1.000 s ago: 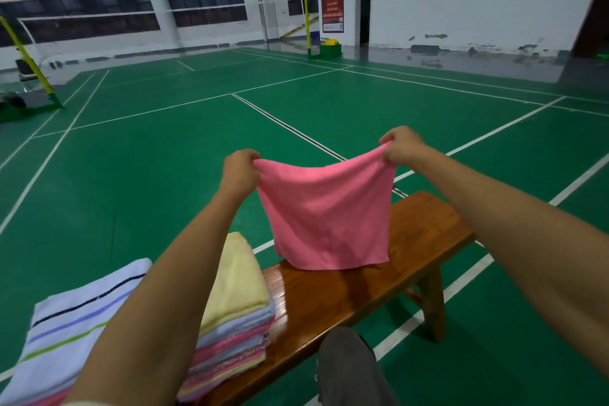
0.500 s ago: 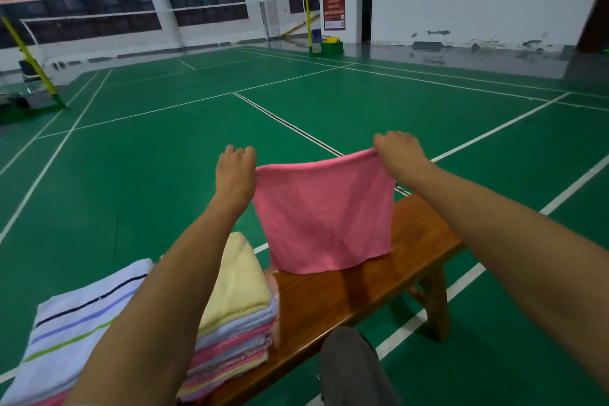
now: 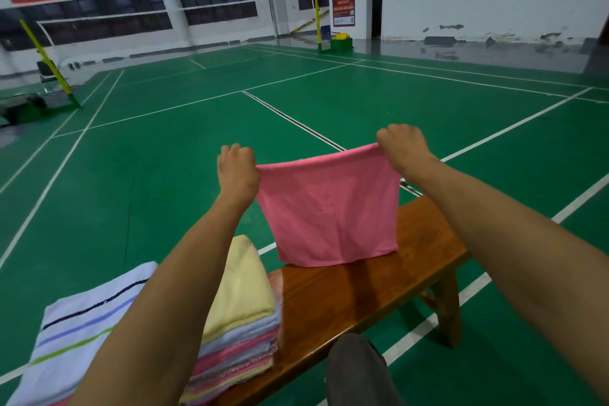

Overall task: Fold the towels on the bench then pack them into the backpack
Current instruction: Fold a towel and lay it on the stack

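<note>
A pink towel (image 3: 329, 208) hangs stretched between my two hands above the wooden bench (image 3: 362, 290). My left hand (image 3: 238, 168) pinches its top left corner and my right hand (image 3: 403, 145) pinches its top right corner. The towel's lower edge touches the bench top. A stack of folded towels (image 3: 240, 316), with a yellow one on top, sits on the bench under my left forearm. A white striped towel (image 3: 79, 333) lies to the left of the stack. No backpack is in view.
The bench stands on a green court floor with white lines. My knee (image 3: 359, 369) in dark trousers is at the bottom centre. Net posts (image 3: 317, 20) and a white wall stand far behind.
The towel's top edge has been pulled straighter and tauter between my hands. Both hands rolled over so their backs face the camera, and the towel hangs flatter.
</note>
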